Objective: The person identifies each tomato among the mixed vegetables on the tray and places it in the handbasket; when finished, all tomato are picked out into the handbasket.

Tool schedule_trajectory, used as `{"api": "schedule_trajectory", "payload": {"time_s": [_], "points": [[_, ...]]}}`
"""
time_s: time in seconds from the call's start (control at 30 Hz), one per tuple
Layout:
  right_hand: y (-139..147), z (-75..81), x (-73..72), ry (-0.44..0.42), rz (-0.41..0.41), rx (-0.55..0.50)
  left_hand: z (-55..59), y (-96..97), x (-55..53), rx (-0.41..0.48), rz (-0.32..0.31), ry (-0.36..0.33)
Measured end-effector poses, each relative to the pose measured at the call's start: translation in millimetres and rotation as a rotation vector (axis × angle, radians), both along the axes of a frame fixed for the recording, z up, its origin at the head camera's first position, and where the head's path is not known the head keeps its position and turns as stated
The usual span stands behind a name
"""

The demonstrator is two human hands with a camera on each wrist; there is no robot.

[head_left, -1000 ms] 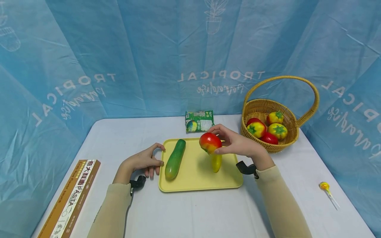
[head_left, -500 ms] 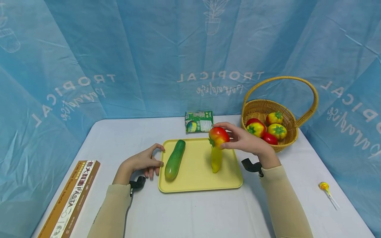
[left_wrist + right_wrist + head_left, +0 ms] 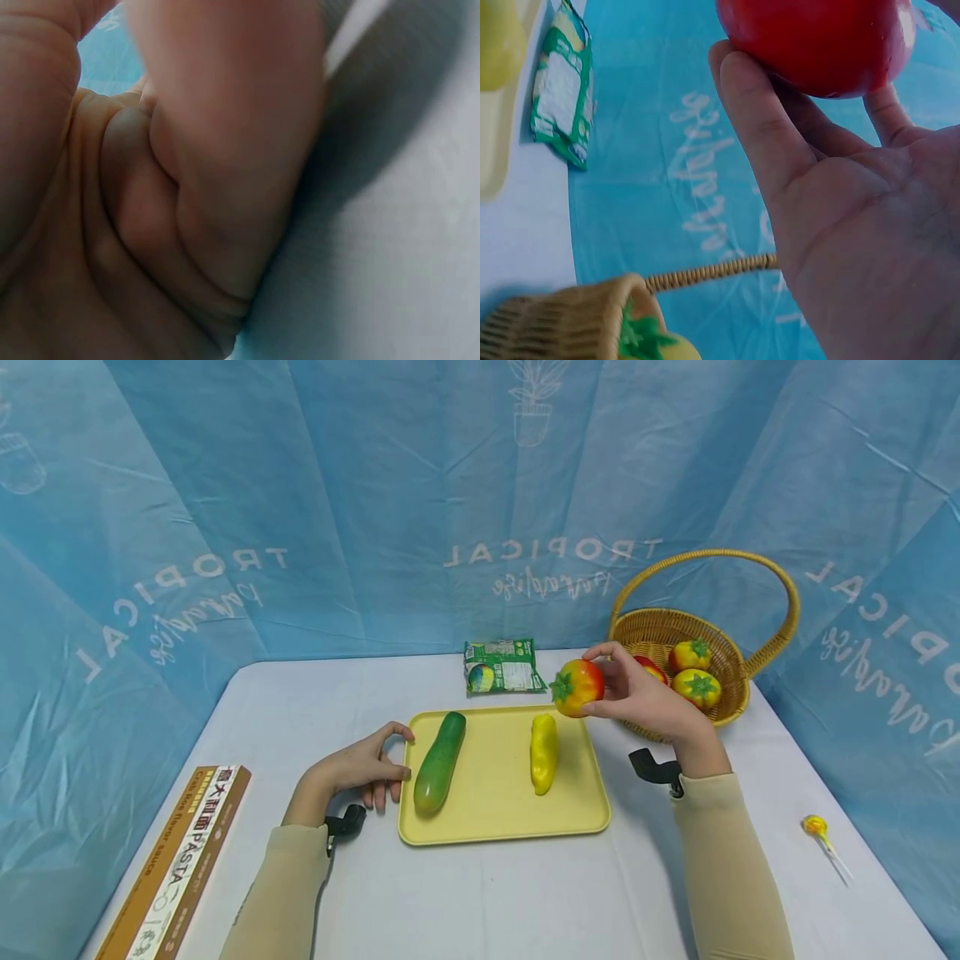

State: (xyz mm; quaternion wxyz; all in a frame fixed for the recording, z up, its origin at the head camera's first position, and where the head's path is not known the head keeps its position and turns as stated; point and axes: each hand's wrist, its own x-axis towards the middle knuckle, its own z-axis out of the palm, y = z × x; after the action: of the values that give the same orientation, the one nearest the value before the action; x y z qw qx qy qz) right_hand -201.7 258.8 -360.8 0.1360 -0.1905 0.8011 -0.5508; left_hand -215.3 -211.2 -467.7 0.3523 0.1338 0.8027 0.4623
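Note:
My right hand [image 3: 648, 697] holds a red-and-yellow tomato [image 3: 577, 687] with a green star-shaped top between thumb and fingers. It is raised over the tray's far right corner, in front of the basket. In the right wrist view the tomato's red side [image 3: 817, 45] rests against the fingertips. On the yellow tray [image 3: 487, 777] lie a green cucumber [image 3: 440, 764] at the left and a long, bumpy yellow vegetable [image 3: 543, 753] right of the middle. My left hand [image 3: 360, 766] touches the tray's left rim with index finger and thumb spread apart. The left wrist view shows mostly palm and fingers.
A wicker basket [image 3: 637, 627] with a tall handle and several similar tomatoes stands at the back right. Behind the tray lies a green packet [image 3: 501, 667]. A pasta box [image 3: 176, 864] is at the left, a yellow lollipop [image 3: 817, 828] at the right. Blue cloth [image 3: 375, 527] hangs behind.
My right hand has carried the tomato right and away from me, from over the yellow vegetable to near the basket, turning its green top leftward. The left hand stays at the rim.

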Motion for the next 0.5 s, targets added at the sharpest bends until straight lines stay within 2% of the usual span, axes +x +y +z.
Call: {"api": "schedule_trajectory", "payload": {"time_s": [0.13,0.37,0.5], "points": [[10.9,2.6,0.1,0.030,-0.058,0.011,-0.2,-0.1,0.0,-0.003,-0.001,0.004],[28.5,5.8,1.6,0.007,-0.116,-0.032,-0.9,0.1,-1.0,-0.003,0.002,-0.005],[37.7,5.3,2.2,0.022,-0.156,-0.054,-1.1,-0.5,-1.2,-0.002,0.004,-0.006]]}}
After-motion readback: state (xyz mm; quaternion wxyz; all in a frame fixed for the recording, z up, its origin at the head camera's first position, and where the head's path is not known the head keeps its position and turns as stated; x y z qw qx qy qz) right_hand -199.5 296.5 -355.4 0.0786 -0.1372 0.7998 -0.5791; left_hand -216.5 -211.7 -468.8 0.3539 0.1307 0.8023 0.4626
